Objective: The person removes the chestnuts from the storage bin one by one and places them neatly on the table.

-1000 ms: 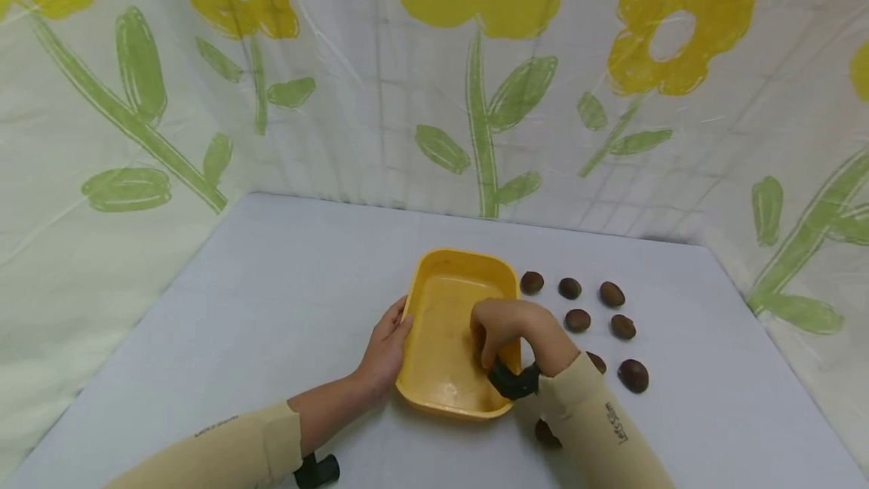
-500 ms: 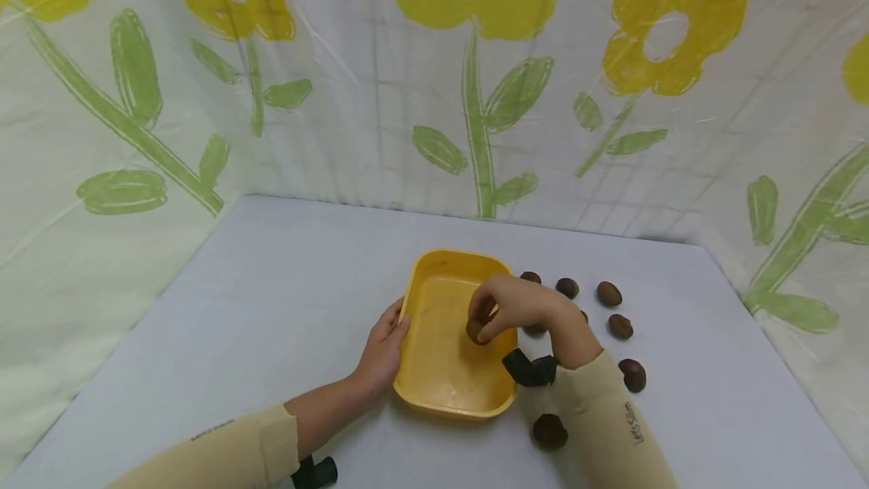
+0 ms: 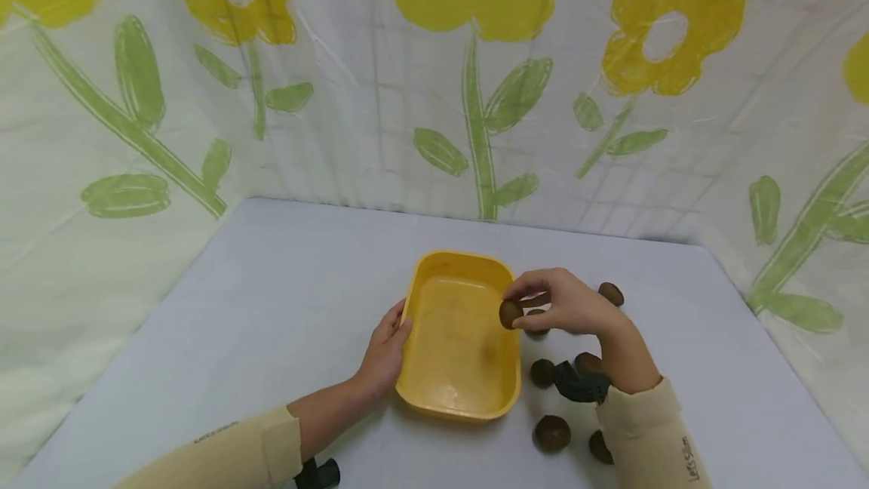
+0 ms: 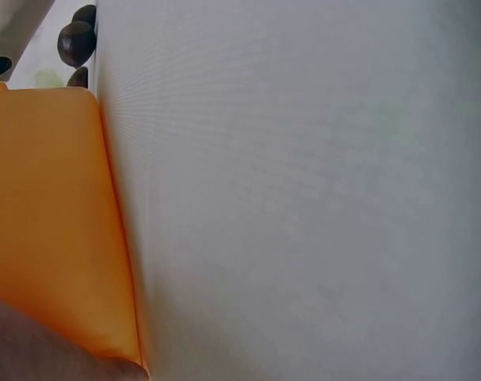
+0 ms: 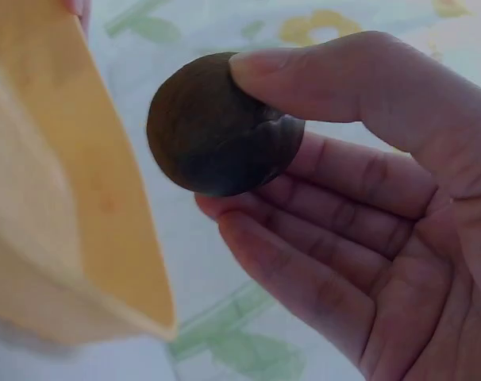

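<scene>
A yellow rectangular tray [image 3: 444, 353] rests on the white table with its bare floor showing. My left hand [image 3: 383, 353] grips its left side, thumb over the rim. The left wrist view catches the tray's outer wall [image 4: 58, 206] and part of that hand [image 4: 50, 349]. Above the tray's right rim, my right hand [image 3: 577, 304] pinches a brown chestnut [image 3: 510, 315] between thumb and fingers. Seen from the right wrist, this round chestnut [image 5: 209, 131] is close to the tray's edge [image 5: 121, 214] but apart from it.
Several chestnuts lie right of the tray, among them one near the front [image 3: 552, 434], one beside the wrist strap [image 3: 542, 373] and one farther back [image 3: 611, 293]. The right arm hides part of that area. A flower-printed cloth [image 3: 353, 112] hangs behind the table.
My right hand has come up from inside the tray and moved right to its right rim, carrying the chestnut. The left hand and the tray have stayed in place.
</scene>
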Demonstrator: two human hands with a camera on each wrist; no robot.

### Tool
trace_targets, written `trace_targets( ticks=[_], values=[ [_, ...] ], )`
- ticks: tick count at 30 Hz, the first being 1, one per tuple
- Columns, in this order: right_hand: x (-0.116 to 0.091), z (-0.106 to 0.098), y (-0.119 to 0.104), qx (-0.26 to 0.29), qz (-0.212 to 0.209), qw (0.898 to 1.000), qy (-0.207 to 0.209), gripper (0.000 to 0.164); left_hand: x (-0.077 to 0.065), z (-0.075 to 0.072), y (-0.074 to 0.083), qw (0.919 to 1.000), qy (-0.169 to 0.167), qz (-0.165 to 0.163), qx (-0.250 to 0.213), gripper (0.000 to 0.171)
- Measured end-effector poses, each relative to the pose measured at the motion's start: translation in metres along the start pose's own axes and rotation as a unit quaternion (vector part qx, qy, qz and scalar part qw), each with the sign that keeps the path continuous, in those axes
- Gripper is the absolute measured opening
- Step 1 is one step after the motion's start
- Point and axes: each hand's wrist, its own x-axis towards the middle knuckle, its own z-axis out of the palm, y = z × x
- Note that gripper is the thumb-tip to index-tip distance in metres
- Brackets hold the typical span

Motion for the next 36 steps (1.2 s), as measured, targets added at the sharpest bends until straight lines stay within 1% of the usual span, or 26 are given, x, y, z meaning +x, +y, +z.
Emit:
trace_targets(
  ticks=[2, 8, 13, 16, 22, 25, 27, 30, 32, 36],
  values=[
    [-0.008, -0.002, 0.005, -0.008, -0.012, 1.000, 0.019, 0.029, 0.000, 0.000, 0.000, 1.0000, 0.002, 0.000, 0.000, 0.048],
    [-0.039, -0.009, 0.019, 0.001, -0.035, 0.996, 0.078, 0.030, 0.001, 0.001, -0.001, 1.0000, 0.002, 0.000, 0.002, 0.048],
    [-0.068, -0.013, 0.031, 0.009, -0.063, 0.990, 0.127, 0.032, 0.001, 0.001, 0.000, 0.9999, 0.010, -0.002, 0.009, 0.048],
    [-0.085, -0.014, 0.037, 0.027, -0.068, 0.986, 0.152, 0.034, 0.001, 0.001, 0.001, 0.9999, 0.010, -0.004, 0.012, 0.048],
    [-0.115, -0.011, 0.049, 0.046, -0.072, 0.981, 0.175, 0.037, 0.000, 0.000, 0.001, 0.9998, 0.011, -0.004, 0.014, 0.048],
    [-0.127, -0.008, 0.057, 0.080, -0.082, 0.978, 0.176, 0.038, 0.001, 0.000, 0.001, 0.9998, 0.012, -0.006, 0.012, 0.048],
    [-0.136, -0.007, 0.061, 0.098, -0.074, 0.977, 0.175, 0.038, 0.001, 0.000, 0.001, 0.9999, 0.010, -0.006, 0.010, 0.048],
    [-0.149, -0.004, 0.066, 0.115, -0.050, 0.977, 0.171, 0.036, 0.001, 0.000, 0.001, 1.0000, 0.007, -0.004, 0.005, 0.048],
    [-0.159, -0.003, 0.069, 0.113, -0.022, 0.978, 0.172, 0.033, 0.001, 0.000, 0.000, 1.0000, 0.007, -0.004, 0.004, 0.049],
    [-0.176, 0.000, 0.078, 0.122, 0.023, 0.980, 0.158, 0.031, 0.001, 0.000, 0.000, 0.9999, 0.009, -0.004, 0.007, 0.048]
  ],
)
